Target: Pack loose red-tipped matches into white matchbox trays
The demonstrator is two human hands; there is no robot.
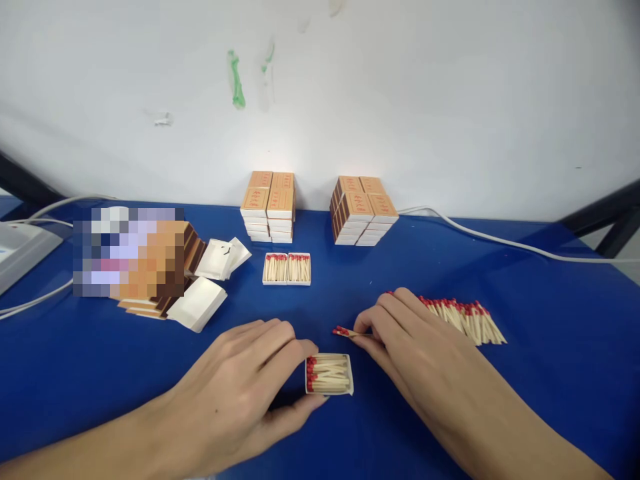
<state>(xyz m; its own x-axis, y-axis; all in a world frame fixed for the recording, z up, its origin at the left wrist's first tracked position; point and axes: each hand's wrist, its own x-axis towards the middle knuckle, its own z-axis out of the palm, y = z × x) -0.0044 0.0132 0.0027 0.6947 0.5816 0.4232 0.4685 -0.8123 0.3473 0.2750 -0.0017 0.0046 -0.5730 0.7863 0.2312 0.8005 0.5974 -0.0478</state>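
Two pinches | left grip [255, 383] held open tray [351, 377], apparently steadying it | right grip [410, 343] held several loose matches [343, 331], heads left, seemingly aligned with stored matches [329, 375]

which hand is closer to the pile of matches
Right. The right hand is just left of the pile, partly covering it from view; the left hand is farther left, with thumb and fingers around the tray.
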